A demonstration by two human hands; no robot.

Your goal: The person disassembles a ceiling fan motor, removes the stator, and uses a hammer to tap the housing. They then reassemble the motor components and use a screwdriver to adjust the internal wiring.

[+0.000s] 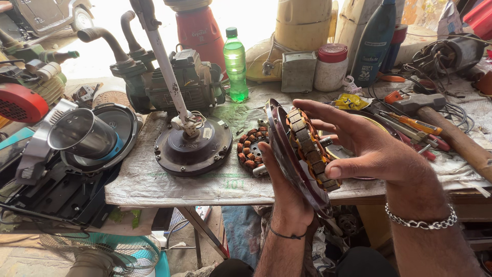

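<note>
Holding a round dark motor cover (287,159) on edge above the near rim of the workbench (169,190), the left hand (287,202) grips it from below, palm behind the disc and fingers mostly hidden by it. Seated in the cover is a wound stator (307,149), its brown-taped coils facing right. The right hand (366,146) clasps this stator from the side: thumb pressed on the lower coils, fingers curled over the upper ones, so the hand is closed around the part rather than slack (a chain bracelet sits on that wrist). Just behind the cover, flat on the bench's grey cloth, lies a second stator (249,150) with copper-orange windings. To its left rests a dark fan motor housing (192,146) with a white downrod (166,66) leaning up and away. Farther back stand a grimy water pump (169,84), a green plastic bottle (235,64), a white jar with a red lid (330,66) and a small grey metal box (298,71). On the right side lie an orange-handled screwdriver (412,123) and a hammer (446,131) with a wooden handle. At far left a shiny steel cup (82,134) sits inside a black appliance base.
</note>
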